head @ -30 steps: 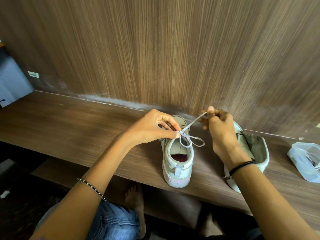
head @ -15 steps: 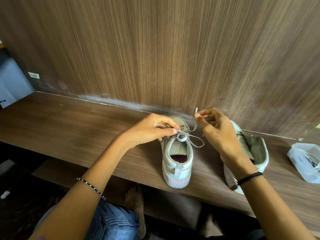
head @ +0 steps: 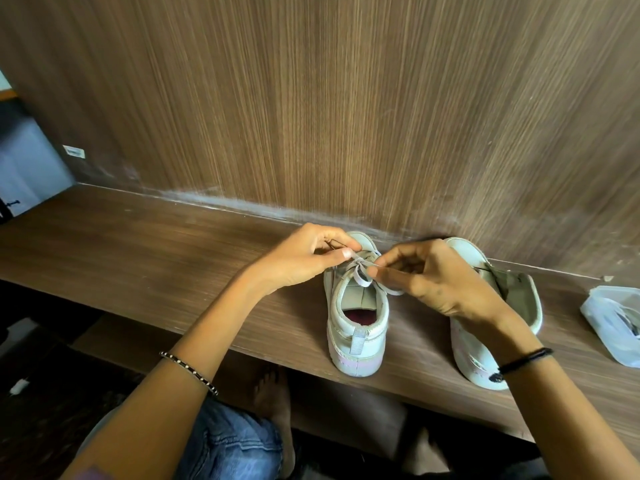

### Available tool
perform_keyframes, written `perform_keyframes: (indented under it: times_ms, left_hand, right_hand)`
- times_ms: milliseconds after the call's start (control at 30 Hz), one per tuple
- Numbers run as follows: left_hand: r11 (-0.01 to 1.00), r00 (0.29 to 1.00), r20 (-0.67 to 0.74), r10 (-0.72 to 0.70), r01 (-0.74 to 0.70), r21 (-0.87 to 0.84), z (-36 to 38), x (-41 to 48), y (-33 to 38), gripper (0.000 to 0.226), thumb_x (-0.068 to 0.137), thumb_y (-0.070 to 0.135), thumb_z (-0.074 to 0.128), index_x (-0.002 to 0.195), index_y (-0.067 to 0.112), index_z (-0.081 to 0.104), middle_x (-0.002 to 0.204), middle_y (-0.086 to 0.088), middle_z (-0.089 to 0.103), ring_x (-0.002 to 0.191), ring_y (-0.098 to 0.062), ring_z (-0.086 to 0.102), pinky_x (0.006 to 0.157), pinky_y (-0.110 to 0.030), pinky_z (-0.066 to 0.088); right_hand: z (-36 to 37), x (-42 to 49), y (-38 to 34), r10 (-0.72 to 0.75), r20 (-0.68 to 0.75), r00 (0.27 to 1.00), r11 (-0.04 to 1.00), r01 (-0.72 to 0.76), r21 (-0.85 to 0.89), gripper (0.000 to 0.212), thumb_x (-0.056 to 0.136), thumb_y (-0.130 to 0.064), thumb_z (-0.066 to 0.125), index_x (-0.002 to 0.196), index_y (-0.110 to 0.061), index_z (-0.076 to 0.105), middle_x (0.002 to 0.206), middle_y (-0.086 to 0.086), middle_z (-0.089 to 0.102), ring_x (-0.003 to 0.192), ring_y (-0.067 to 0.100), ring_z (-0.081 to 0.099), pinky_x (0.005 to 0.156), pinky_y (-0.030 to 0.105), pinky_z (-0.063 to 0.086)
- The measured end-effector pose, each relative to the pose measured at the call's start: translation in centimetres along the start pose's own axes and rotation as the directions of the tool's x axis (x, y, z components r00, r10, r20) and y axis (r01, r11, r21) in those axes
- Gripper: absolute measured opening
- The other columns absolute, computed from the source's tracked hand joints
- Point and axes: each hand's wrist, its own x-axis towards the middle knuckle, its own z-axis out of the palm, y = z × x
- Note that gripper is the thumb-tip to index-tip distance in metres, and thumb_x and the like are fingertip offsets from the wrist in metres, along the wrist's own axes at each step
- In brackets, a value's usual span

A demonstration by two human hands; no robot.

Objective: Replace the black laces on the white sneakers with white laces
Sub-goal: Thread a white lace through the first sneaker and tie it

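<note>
Your left hand (head: 304,258) is over the front of the sneaker (head: 356,327) that stands the right way up on the wooden ledge (head: 138,244), with its heel toward you. The thumb and first finger of that hand are pressed together on the white lace (head: 362,277), right at the knot on top of the shoe. Your right hand (head: 440,282) is just beside it, and its thumb and finger pinch the same lace too. One loop of the lace hangs down over the shoe's opening, and another bit sticks out to the right under your right hand. The inside of the shoe looks dark red. The second sneaker (head: 516,296) lies tipped on its side just to the right, partly hidden behind your right wrist. Both shoes have their toes close to the wood wall (head: 311,98). Far to the right sits a clear plastic pack (head: 613,320), and what is in it is too blurry to tell. You wear a bead bracelet (head: 188,372) on your left wrist and a black band (head: 523,363) on your right.
</note>
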Motion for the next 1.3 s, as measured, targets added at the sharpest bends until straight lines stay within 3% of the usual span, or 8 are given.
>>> perform_keyframes:
  times_ms: [300, 467, 600, 733, 867, 1033, 1167, 1300]
  left_hand:
    - [1.0, 0.988, -0.154, -0.009, 0.013, 0.024, 0.3, 0.5, -0.7, 0.018, 0.101, 0.015, 0.059, 0.112, 0.021, 0.073, 0.099, 0.014, 0.072, 0.087, -0.007, 0.07, 0.069, -0.025, 0.054]
    - [0.995, 0.981, -0.189, -0.032, 0.05, 0.088, 0.5, 0.8, -1.2, 0.021, 0.101, 0.017, 0.058, 0.118, 0.024, 0.069, 0.11, 0.008, 0.071, 0.101, -0.01, 0.068, 0.08, -0.032, 0.054]
    - [0.987, 0.972, -0.222, -0.078, 0.106, 0.119, 0.4, 0.6, -0.8, 0.022, 0.104, 0.022, 0.053, 0.12, 0.025, 0.069, 0.11, 0.01, 0.07, 0.103, -0.005, 0.065, 0.09, -0.033, 0.054]
    - [0.953, 0.932, -0.234, -0.275, 0.297, 0.06, -0.3, 0.2, -0.7, 0.029, 0.108, 0.036, 0.044, 0.119, 0.02, 0.066, 0.105, 0.006, 0.071, 0.095, -0.009, 0.068, 0.085, -0.035, 0.057]
    - [0.84, 0.837, -0.065, -0.543, 0.539, -0.07, -0.1, -0.4, -0.5, 0.043, 0.107, 0.047, 0.04, 0.117, 0.011, 0.062, 0.096, -0.006, 0.076, 0.08, -0.017, 0.073, 0.066, -0.032, 0.058]
    - [0.846, 0.897, 0.005, -0.443, 0.42, -0.329, 0.3, -0.2, 0.1, 0.025, 0.092, 0.023, 0.074, 0.114, 0.013, 0.071, 0.1, -0.008, 0.078, 0.086, -0.015, 0.076, 0.069, -0.026, 0.058]
    - [0.822, 0.895, -0.15, -0.421, 0.307, -0.48, 0.4, 0.4, 0.3, 0.024, 0.09, 0.007, 0.073, 0.113, 0.015, 0.071, 0.102, -0.006, 0.077, 0.091, -0.016, 0.075, 0.076, -0.03, 0.061]
    - [0.747, 0.911, -0.102, -0.399, 0.258, -0.613, 0.5, 0.3, 0.8, 0.022, 0.092, 0.008, 0.071, 0.113, 0.012, 0.073, 0.107, -0.014, 0.076, 0.101, -0.028, 0.074, 0.076, -0.033, 0.063]
  right_hand:
    - [-0.2, -0.2, -0.5, -0.006, -0.024, 1.0, 0.999, 0.007, 0.049, 0.009, 0.092, -0.025, 0.075, 0.09, -0.019, 0.081, 0.084, -0.009, 0.078, 0.074, -0.005, 0.064, 0.071, 0.007, 0.044]
    - [-0.2, -0.3, -0.5, 0.013, -0.027, 1.0, 1.0, -0.014, -0.008, 0.012, 0.092, -0.03, 0.074, 0.088, -0.022, 0.081, 0.088, -0.01, 0.078, 0.085, 0.001, 0.068, 0.084, 0.019, 0.046]
    - [0.2, -0.1, -0.3, 0.004, -0.122, 0.993, 0.998, -0.012, -0.065, 0.033, 0.096, -0.047, 0.065, 0.08, -0.021, 0.077, 0.066, -0.009, 0.066, 0.065, 0.004, 0.055, 0.071, 0.025, 0.042]
    - [0.8, 0.6, -0.5, -0.007, -0.205, 0.979, 0.998, -0.006, -0.063, 0.038, 0.099, -0.056, 0.056, 0.094, -0.024, 0.076, 0.09, -0.005, 0.077, 0.093, 0.008, 0.07, 0.09, 0.028, 0.051]
    - [1.6, 1.1, -1.0, -0.018, -0.166, 0.986, 0.998, 0.008, -0.062, 0.024, 0.103, -0.039, 0.056, 0.095, -0.026, 0.075, 0.093, -0.009, 0.077, 0.092, 0.003, 0.069, 0.084, 0.022, 0.051]
    - [2.0, 1.5, -0.6, -0.007, -0.171, 0.985, 1.0, 0.002, -0.026, 0.025, 0.103, -0.034, 0.057, 0.092, -0.023, 0.077, 0.09, -0.011, 0.078, 0.093, 0.0, 0.071, 0.087, 0.023, 0.052]
    - [2.0, 1.9, -0.2, 0.022, -0.21, 0.977, 0.997, -0.007, 0.075, 0.025, 0.102, -0.035, 0.06, 0.091, -0.02, 0.076, 0.085, -0.005, 0.078, 0.091, 0.008, 0.074, 0.09, 0.027, 0.053]
    - [2.3, 2.5, 0.2, 0.083, -0.252, 0.964, 0.987, -0.045, 0.151, 0.027, 0.102, -0.035, 0.059, 0.091, -0.017, 0.077, 0.085, -0.001, 0.079, 0.088, 0.011, 0.075, 0.094, 0.032, 0.055]
